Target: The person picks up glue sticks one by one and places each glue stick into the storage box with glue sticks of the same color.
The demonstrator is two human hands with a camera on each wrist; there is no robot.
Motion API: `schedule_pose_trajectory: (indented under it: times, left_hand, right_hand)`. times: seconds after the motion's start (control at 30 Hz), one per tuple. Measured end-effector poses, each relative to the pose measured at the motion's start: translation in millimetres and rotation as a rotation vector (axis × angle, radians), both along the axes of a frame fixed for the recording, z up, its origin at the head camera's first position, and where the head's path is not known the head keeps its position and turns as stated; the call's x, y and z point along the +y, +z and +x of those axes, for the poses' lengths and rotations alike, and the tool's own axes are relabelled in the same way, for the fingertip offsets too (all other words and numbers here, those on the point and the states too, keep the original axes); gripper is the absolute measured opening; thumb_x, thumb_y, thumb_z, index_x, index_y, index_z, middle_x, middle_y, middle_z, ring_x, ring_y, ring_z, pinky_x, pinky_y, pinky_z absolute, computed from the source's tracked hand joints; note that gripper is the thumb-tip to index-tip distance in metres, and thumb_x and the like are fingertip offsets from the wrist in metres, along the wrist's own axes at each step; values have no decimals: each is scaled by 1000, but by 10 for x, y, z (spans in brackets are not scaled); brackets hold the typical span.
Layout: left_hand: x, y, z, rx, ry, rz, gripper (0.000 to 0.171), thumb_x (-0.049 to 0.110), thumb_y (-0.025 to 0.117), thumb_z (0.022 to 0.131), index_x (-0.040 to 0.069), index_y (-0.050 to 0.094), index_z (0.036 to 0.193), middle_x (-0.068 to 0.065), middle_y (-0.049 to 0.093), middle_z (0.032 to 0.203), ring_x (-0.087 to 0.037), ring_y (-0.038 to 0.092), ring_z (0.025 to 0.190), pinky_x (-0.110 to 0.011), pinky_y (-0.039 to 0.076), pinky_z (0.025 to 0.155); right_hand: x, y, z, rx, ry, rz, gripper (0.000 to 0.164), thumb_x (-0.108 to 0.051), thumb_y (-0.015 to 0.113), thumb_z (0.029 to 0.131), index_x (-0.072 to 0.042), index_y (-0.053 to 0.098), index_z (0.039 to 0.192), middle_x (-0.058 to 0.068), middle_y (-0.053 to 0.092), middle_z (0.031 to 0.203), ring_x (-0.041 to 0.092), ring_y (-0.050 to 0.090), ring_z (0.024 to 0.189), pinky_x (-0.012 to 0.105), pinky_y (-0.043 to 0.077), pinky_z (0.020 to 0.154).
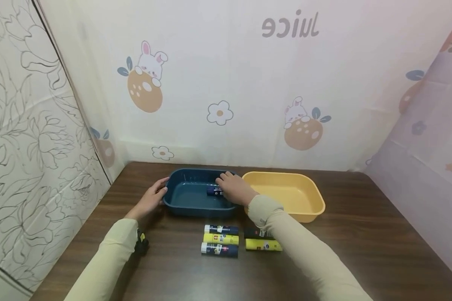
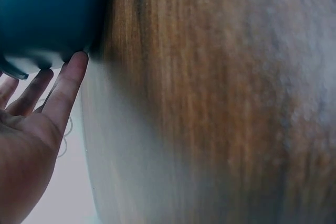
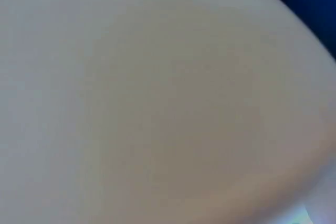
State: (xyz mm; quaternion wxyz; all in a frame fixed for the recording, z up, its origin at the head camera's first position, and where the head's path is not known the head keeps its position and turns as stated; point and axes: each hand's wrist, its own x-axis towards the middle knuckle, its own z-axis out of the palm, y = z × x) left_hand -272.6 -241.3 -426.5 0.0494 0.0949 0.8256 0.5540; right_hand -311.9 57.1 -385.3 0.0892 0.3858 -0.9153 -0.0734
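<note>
In the head view, my left hand (image 1: 151, 200) is at the left end of a dark blue tray (image 1: 196, 211). The left wrist view has its fairly straight fingers (image 2: 62, 94) against the tray's outer wall (image 2: 50, 14). My right hand (image 1: 236, 189) reaches over the tray's right end, fingers bent round a dark blue glue stick (image 1: 214, 191), whose left part sticks out over the tray floor. The thumb and the stick's other end are hidden. Pale sleeve cloth (image 3: 173, 98) fills most of the right wrist view.
A yellow tray (image 1: 320, 205) stands just right, partly behind my right forearm. In front lie several glue sticks: a stacked-looking row with a yellow one (image 1: 221, 238) between two dark ones, and right of it a black one (image 1: 253, 233) and another yellow one (image 1: 263, 245). A patterned curtain (image 1: 218, 75) backs the table.
</note>
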Motion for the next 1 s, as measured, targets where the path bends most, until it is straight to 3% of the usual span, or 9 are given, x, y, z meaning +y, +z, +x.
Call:
schedule_pose_trajectory:
  times: [0.13,0.43,0.73,1.0]
  left_hand:
    - [-5,5,3,0,5,1,44,19,33,97,10,23,139,-23,30,134,-37,39,115,-39,49,76]
    - [-2,15,11,2,-19,26,44,18,33,97,9,22,139,-24,27,136,-39,37,116,-41,48,77]
    - [-7,8,14,8,-26,16,44,18,33,97,9,22,139,-24,27,136,-39,37,116,-41,48,77]
    - [-1,18,17,9,-20,-1,45,19,33,97,9,22,139,-24,26,136,-39,37,116,-42,48,78]
  right_hand:
    - [95,114,127,0,34,-43,23,-17,57,85,-12,54,107,1,53,93,16,43,84,26,43,73]
    - [339,260,483,115,179,-120,24,-15,56,82,-11,57,106,-1,53,89,12,43,79,20,42,68]
    - [462,222,868,107,151,-153,27,-18,62,78,-12,57,104,-1,55,90,12,46,79,21,45,71]
    - [658,83,1117,35,87,-166,27,-22,62,80,-15,58,105,-4,54,89,10,45,78,21,43,67]
